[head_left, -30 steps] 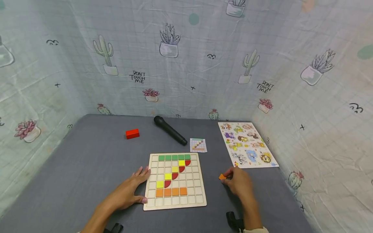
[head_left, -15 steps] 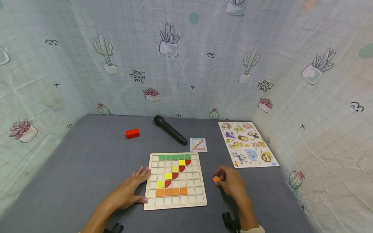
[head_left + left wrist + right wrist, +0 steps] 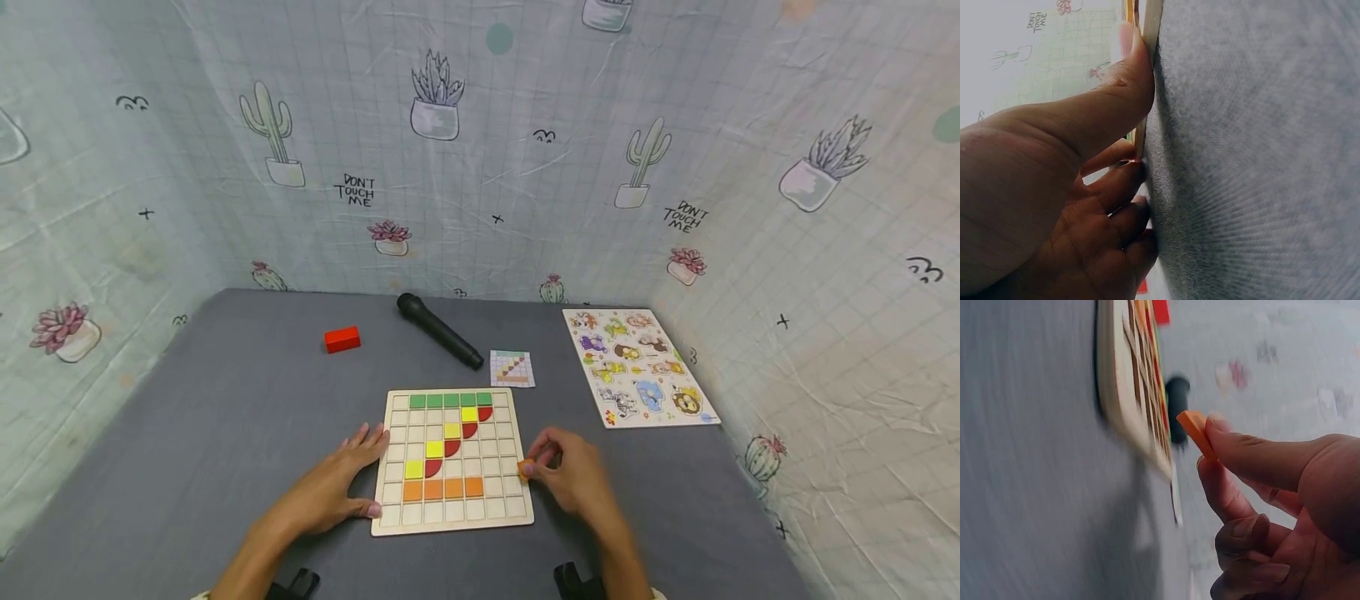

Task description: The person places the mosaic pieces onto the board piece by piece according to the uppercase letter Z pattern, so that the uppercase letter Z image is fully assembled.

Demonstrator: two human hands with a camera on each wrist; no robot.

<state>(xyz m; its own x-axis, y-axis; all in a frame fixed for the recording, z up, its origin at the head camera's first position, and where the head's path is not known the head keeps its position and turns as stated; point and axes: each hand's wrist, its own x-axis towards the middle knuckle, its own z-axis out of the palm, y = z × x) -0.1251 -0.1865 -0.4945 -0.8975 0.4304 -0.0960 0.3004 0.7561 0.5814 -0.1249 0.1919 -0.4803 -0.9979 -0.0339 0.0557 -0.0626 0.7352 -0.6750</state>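
A wooden grid board [image 3: 420, 521] lies on the grey table. Along its far row sit green tiles [image 3: 450, 400]; yellow square tiles [image 3: 434, 449] and red quarter-round tiles [image 3: 452, 448] step diagonally down to the left. Several orange tiles [image 3: 453, 488] line a near row. My left hand [image 3: 330, 483] rests against the board's left edge, fingers spread, its thumb [image 3: 1119, 87] touching the edge near the front corner. Between thumb and index finger my right hand [image 3: 572, 475] pinches one orange square tile [image 3: 1196, 432], held just above the board's right edge.
Behind the board lie a small printed pattern card [image 3: 512, 369], a black microphone [image 3: 441, 332] and a red block [image 3: 342, 339]. An animal puzzle board [image 3: 637, 367] is at the back right. A printed cloth [image 3: 487, 167] walls the table's back and sides.
My right hand has carried the orange tile leftward from the table's right side to the board's right edge. The left hand stays at the board's left edge.
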